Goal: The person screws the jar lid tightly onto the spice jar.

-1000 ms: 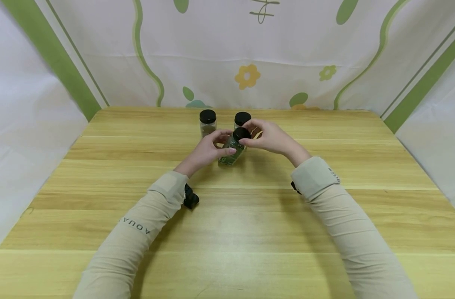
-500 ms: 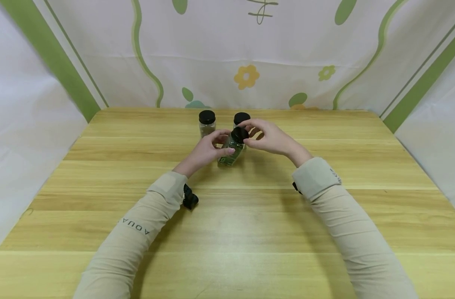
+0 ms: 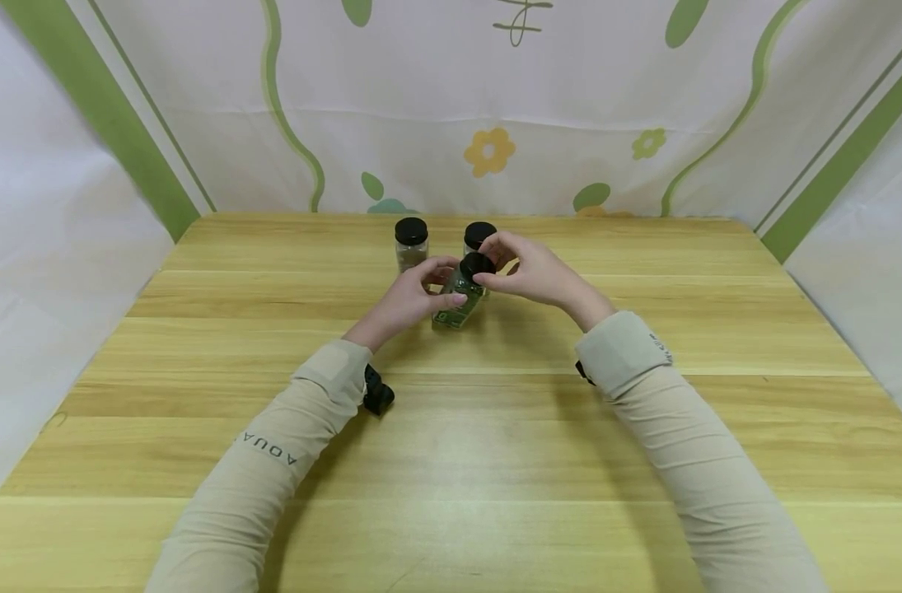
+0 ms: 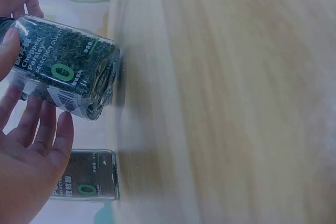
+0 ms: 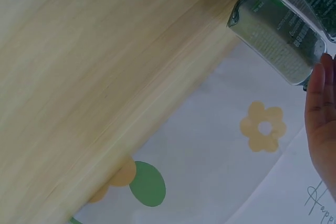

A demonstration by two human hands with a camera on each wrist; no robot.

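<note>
My left hand (image 3: 406, 298) grips the body of a glass jar of chopped parsley (image 4: 68, 61), thumb on the label side and fingers beneath. The jar leans with its black lid (image 3: 476, 264) up and to the right. My right hand (image 3: 537, 273) pinches that lid between thumb and fingers. In the head view I cannot tell whether the jar's base touches the table. Behind it stand two more black-lidded jars: a brown-filled jar (image 3: 411, 247) to the left, and a jar with pale contents (image 5: 281, 38), partly hidden behind the parsley jar and right hand.
The jars are near the back edge of a wooden table (image 3: 451, 461). A white curtain (image 3: 413, 82) printed with flowers and leaves hangs behind it. A small black wrist camera (image 3: 378, 394) sits under the left sleeve.
My right hand and the lid shifted slightly right, then back left, by a small amount. The left hand keeps its grip on the parsley jar. The other jars stand where they were.
</note>
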